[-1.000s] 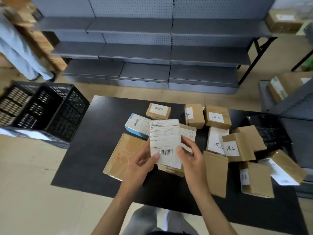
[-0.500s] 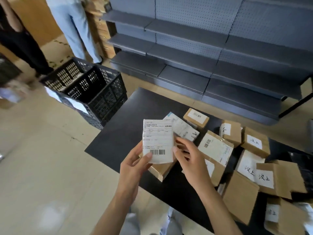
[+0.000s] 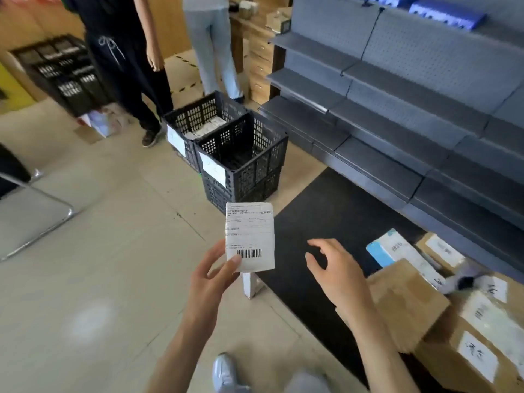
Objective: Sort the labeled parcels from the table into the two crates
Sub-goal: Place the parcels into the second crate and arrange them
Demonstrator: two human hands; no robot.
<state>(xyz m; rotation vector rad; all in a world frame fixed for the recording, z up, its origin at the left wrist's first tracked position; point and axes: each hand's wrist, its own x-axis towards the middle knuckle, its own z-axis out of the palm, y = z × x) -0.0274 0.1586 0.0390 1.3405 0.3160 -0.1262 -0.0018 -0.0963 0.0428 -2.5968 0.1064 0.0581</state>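
Note:
My left hand (image 3: 211, 275) holds a small parcel (image 3: 250, 236) upright, its white barcode label facing me, thumb pressed on the label's lower left. My right hand (image 3: 333, 268) hovers apart from it over the black table (image 3: 326, 222), fingers loosely spread and holding nothing. Two black slatted crates stand on the floor ahead to the left: the nearer crate (image 3: 243, 154) shows a dark bottom, the farther crate (image 3: 198, 120) has white parcels inside. Several brown labeled parcels (image 3: 405, 304) and a blue-and-white box (image 3: 397, 251) lie on the table at right.
Grey empty shelving (image 3: 397, 95) runs behind the table. Two people stand beyond the crates: one in dark trousers (image 3: 124, 66), one in light trousers (image 3: 209, 46). More black crates (image 3: 62, 75) sit at far left. A metal chair frame (image 3: 34, 217) is at left. My shoe (image 3: 226, 373) is below.
My view has swung left toward the crates. My right hand let go of the parcel and drew away to the right; my left hand alone carries it off the table edge.

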